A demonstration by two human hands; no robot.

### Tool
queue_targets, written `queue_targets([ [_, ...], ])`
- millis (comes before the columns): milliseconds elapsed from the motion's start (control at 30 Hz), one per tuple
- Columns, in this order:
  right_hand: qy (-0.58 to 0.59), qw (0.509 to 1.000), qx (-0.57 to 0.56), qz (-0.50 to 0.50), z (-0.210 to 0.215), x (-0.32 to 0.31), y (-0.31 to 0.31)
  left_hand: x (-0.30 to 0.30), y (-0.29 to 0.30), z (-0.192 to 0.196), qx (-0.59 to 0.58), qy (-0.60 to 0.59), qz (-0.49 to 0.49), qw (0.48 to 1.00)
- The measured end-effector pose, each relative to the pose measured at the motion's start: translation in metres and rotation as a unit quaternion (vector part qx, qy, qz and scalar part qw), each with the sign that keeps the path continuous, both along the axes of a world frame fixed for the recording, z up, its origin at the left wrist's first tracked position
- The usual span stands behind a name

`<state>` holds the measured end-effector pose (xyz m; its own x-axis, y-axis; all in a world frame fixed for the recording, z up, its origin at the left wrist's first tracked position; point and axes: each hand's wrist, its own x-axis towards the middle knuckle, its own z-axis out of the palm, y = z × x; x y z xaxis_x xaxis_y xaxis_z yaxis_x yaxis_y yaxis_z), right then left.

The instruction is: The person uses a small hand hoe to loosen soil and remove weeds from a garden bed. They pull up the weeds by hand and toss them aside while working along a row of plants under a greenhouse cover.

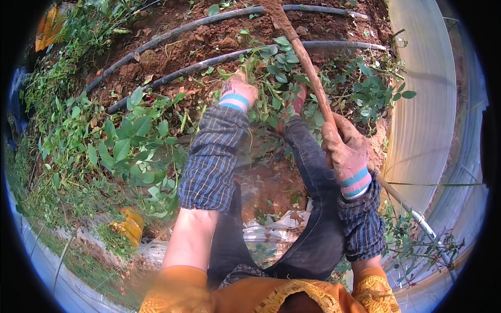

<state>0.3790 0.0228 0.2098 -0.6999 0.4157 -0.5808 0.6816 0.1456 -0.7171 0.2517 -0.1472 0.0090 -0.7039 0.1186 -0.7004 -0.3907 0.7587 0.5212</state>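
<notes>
My right hand (344, 148), in a dirty pink glove, grips a long wooden tool handle (308, 68) that runs up to a soil-caked blade at the top edge. In a matching glove, my left hand (238, 91) reaches into a clump of leafy green plants (274, 68) and closes on their stems. Both forearms wear checked sleeve covers. My leg in dark trousers stretches out between the hands, the foot hidden among the leaves.
Two black irrigation hoses (172, 34) cross the red-brown soil at the back. Broad-leaved weeds (125, 141) fill the left side. White plastic sheeting (425, 104) and a thin pole (417, 216) line the right. Yellow objects lie at the lower left (128, 224).
</notes>
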Motion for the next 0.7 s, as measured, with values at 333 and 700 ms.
queue_targets([
  [333, -0.036, 0.999, -0.002, -0.008, 0.019, -0.005, 0.028, -0.037, 0.043, -0.012, -0.102, 0.074, -0.429, 0.895],
  [700, -0.004, 0.998, 0.038, 0.046, 0.019, -0.007, 0.047, -0.083, -0.016, 0.000, 0.064, 0.131, 0.125, 0.981],
])
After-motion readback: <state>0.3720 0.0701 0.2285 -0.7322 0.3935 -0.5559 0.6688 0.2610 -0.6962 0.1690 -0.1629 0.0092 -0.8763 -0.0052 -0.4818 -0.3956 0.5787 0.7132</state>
